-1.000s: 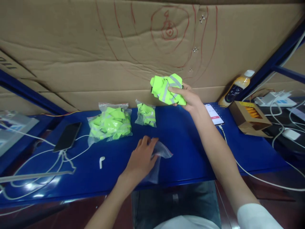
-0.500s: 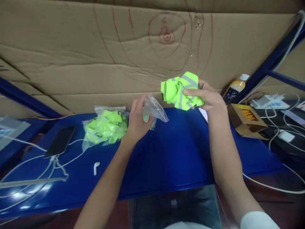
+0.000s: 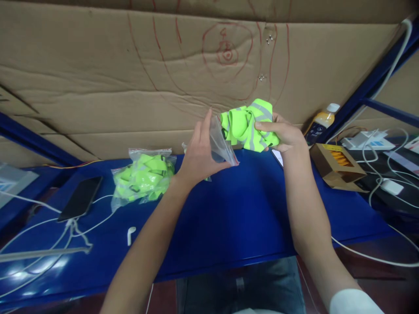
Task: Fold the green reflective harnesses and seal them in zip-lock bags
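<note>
My right hand (image 3: 284, 133) grips a bunched neon-yellow reflective vest (image 3: 245, 124) with grey stripes, raised above the blue table (image 3: 235, 209). My left hand (image 3: 200, 155) holds a small clear zip bag (image 3: 222, 146) up beside the vest, its edge almost touching the fabric. On the table to the left lies a larger clear bag (image 3: 142, 178) stuffed with the same yellow vests. Another small filled bag sits behind my left hand, mostly hidden.
A black phone (image 3: 80, 198) on a white cable and a white earbud (image 3: 131, 234) lie at the left. At the right are a second phone, an orange drink bottle (image 3: 322, 121), an open brown box (image 3: 337, 163) and chargers with cables. A cardboard wall stands behind.
My left hand picked the clear zip bag up off the table and brought it to the vest. My right hand stayed raised, shifting the vest slightly right.
</note>
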`<state>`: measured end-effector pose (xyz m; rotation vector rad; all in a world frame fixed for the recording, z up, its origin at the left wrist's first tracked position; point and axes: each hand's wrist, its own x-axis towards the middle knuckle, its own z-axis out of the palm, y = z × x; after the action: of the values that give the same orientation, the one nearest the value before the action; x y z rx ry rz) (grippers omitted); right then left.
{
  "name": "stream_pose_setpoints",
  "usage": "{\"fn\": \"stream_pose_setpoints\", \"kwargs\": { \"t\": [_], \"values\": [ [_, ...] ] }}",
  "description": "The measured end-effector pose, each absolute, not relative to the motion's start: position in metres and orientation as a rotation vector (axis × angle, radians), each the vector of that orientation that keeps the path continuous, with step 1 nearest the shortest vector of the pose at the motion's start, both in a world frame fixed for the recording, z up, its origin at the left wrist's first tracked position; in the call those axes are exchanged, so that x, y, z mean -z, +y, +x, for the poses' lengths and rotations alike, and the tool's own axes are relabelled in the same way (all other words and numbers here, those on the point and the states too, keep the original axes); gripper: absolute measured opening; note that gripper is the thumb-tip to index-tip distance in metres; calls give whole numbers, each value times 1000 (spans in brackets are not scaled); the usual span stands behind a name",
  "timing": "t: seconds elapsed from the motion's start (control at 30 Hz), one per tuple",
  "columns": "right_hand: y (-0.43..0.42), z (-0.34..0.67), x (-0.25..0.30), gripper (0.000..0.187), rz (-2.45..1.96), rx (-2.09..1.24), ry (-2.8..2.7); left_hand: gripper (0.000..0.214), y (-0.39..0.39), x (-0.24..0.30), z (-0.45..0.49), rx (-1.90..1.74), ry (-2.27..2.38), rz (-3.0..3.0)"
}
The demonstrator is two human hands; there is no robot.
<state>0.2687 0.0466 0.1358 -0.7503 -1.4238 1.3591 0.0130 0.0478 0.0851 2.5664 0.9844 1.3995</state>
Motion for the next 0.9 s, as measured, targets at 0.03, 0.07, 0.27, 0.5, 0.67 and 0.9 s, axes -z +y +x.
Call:
{"fn": "stream_pose_setpoints", "kwargs": {
  "t": [0.03, 0.07, 0.27, 0.5, 0.67, 0.9],
  "values": [
    [46, 269, -137, 44, -747, -1356, -1420, 129, 48, -85, 15, -1426, 1012, 2530],
    [45, 269, -138, 44, -740, -1358, -1417, 123, 50, -84, 17, -1453, 1026, 2497],
    [49, 266, -135, 51, -700, -1383, -1370, 101, 58, -85, 8, -1562, 1005, 2444],
    [54, 260, -126, 42, -748, -1430, -1443, 112, 45, -99, 3, -1365, 892, 2480],
    [57, 264, -124, 46, -815, -1397, -1397, 120, 47, -98, 3, -1468, 882, 2553],
    [55, 284, -116, 46, -703, -1381, -1507, 126, 57, -88, -2, -1263, 941, 2443]
  ]
}}
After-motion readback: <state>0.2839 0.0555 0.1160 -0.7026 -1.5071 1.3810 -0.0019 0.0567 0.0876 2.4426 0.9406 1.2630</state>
